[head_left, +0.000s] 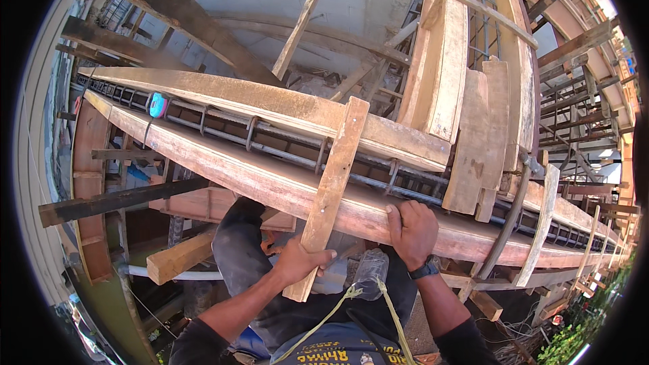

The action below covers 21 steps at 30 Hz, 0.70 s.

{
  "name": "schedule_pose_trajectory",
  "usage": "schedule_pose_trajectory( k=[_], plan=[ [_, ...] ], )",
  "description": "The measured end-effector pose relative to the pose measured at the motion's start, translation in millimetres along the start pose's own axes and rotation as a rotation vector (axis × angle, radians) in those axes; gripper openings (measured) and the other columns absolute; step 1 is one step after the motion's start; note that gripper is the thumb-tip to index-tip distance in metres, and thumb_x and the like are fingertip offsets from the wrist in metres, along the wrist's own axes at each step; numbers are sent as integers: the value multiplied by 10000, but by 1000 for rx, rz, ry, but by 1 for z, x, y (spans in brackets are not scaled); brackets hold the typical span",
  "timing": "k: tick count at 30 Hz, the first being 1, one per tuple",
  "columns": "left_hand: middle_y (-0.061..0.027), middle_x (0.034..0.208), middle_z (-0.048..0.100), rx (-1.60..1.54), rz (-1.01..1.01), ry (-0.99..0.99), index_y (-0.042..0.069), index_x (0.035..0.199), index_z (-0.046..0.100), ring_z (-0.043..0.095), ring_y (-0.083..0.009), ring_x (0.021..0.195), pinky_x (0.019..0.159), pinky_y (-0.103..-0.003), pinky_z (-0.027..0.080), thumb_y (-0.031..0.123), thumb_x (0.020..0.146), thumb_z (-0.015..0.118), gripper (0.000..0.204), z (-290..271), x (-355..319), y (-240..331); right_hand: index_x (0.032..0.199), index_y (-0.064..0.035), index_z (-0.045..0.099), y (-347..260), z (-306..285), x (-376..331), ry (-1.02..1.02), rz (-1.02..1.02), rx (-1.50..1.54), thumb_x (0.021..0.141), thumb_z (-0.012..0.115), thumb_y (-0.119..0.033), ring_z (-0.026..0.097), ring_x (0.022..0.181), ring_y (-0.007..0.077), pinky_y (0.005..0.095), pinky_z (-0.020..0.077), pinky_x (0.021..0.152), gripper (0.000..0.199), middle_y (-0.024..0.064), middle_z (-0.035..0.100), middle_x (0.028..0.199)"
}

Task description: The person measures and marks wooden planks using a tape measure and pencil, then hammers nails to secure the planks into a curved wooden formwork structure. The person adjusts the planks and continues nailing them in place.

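The left hand (297,261) closed around the lower end of a short plank (329,192) laid across the form boards (236,169), while the right hand (412,230) clasped the near board's edge, steadying it.

batten (330,189): lay across both boards (270,105)
rebar (284,138): ran between boards
tape (158,104): sat on rebar, far left
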State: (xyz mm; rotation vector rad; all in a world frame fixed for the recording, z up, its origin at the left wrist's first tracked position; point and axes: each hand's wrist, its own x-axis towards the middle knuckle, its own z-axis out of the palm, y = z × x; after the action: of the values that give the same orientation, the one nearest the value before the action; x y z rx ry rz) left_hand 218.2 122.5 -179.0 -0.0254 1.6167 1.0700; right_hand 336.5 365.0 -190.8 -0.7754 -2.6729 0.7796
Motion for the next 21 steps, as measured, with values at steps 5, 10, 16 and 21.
schedule_pose_trajectory(
  k=[5,10,16,21],
  plan=[
    [-47,725,663,74,-50,6,-9,1033,614,647,-126,567,528,-296,535,175,898,801,295,3,-5,6,818,-59,644,1,0,-3,22,-35,-27,973,662,-266,585,761,337,461,442,698,259,106,600,788],
    [-49,719,659,-36,80,53,-8,1035,617,622,-121,531,508,-287,523,167,912,777,267,8,-10,8,836,-52,639,-2,2,-4,14,-59,-53,992,635,-286,590,779,349,471,444,713,281,119,599,803],
    [-62,764,659,26,104,112,-31,1107,587,625,-128,536,505,-280,528,167,894,800,360,11,-10,4,836,-49,622,2,4,-9,60,-106,-50,1000,623,-287,592,792,361,478,446,725,289,127,592,804],
    [-131,956,717,346,186,321,-46,1236,593,711,-204,790,749,-352,581,298,861,826,560,16,-15,0,850,-36,626,9,3,-14,30,-164,-25,1000,623,-278,598,810,375,483,453,719,284,146,596,825]
  ],
)
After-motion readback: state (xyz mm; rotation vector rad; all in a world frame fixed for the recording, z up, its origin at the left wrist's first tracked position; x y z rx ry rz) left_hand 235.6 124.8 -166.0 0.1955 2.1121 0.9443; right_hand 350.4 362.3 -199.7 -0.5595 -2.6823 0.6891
